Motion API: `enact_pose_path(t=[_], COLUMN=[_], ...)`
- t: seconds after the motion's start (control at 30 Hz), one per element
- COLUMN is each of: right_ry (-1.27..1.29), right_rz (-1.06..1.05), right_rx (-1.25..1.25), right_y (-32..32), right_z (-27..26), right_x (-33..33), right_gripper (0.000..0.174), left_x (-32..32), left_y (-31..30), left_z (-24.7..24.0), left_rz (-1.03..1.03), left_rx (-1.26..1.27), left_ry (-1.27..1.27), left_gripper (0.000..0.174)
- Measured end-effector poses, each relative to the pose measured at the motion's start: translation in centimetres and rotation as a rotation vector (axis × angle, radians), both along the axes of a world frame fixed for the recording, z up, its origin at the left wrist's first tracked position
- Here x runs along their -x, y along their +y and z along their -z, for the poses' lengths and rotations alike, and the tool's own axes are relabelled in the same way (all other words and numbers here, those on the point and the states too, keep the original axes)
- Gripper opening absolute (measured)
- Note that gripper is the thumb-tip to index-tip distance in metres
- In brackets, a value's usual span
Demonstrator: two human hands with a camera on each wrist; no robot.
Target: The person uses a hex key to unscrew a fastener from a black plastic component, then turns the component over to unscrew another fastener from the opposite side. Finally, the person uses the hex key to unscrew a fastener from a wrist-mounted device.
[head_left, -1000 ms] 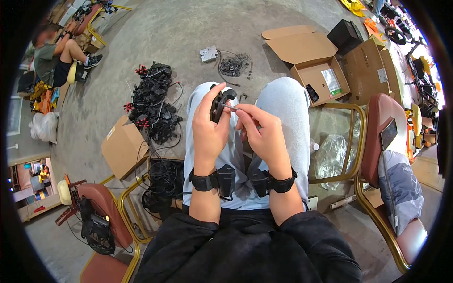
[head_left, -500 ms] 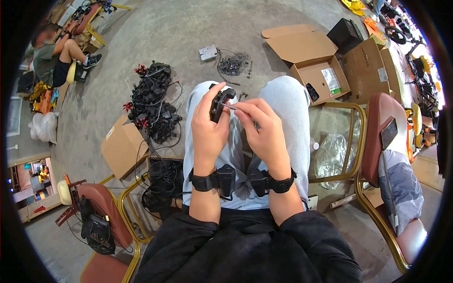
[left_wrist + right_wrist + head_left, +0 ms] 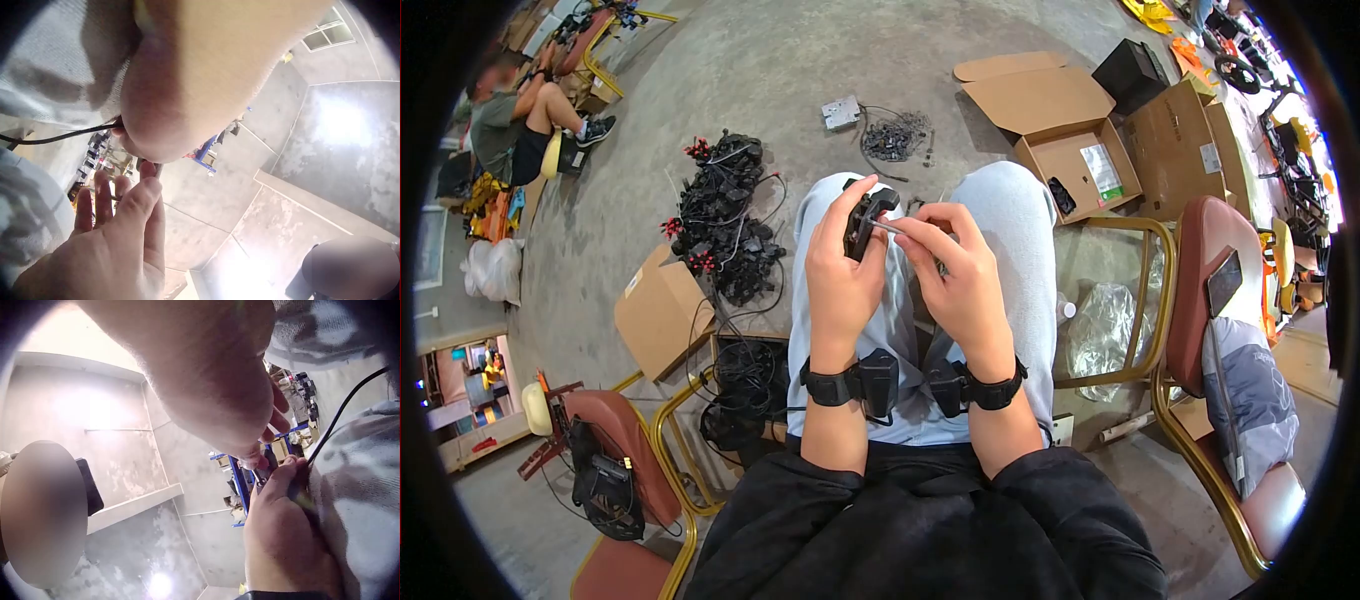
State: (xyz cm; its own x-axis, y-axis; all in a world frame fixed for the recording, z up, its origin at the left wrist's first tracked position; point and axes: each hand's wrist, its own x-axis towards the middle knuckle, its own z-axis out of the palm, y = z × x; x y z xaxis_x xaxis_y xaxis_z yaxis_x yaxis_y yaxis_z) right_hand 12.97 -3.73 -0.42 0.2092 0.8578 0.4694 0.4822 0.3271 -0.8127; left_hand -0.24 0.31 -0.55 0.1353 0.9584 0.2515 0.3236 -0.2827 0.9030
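In the head view my left hand (image 3: 840, 285) grips a black plastic part (image 3: 862, 228) over the lap, its fingers along the far side and the thumb on the near side. My right hand (image 3: 962, 275) pinches a thin grey metal rod (image 3: 886, 227) between thumb and fingers. The rod's far end meets the black part. In the right wrist view the rod's shiny end (image 3: 260, 480) shows close to the left thumb. A black cable (image 3: 59, 135) runs out beside the left hand in the left wrist view.
Tangled black cables and parts (image 3: 725, 220) lie on the floor at left, near a cardboard flap (image 3: 662, 312). Ahead sit a silver box (image 3: 841, 113) and small dark pieces (image 3: 895, 138). An open carton (image 3: 1090, 165) and chair (image 3: 1235, 300) stand at right. Another person (image 3: 515, 125) sits far left.
The right hand's fingers have shifted on the rod, the index finger now bent higher. The left hand and black part stay nearly still.
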Motion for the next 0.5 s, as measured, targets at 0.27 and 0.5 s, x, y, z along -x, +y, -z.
enact_pose_path(t=[0.27, 0.5], right_ry=[0.505, 0.175], right_rz=[-0.102, -0.034], right_rx=[0.59, 0.24], right_y=[-0.8, -0.7], right_z=[-1.1, -1.4], right_x=[0.1, 0.1], right_gripper=[0.013, 0.013], left_x=[0.0, 0.0], left_y=[0.0, -0.1], left_z=[-0.1, -0.2], left_rz=[0.011, 0.002], left_rx=[-0.05, 0.025], left_ry=[0.083, 0.004], left_gripper=[0.043, 0.044])
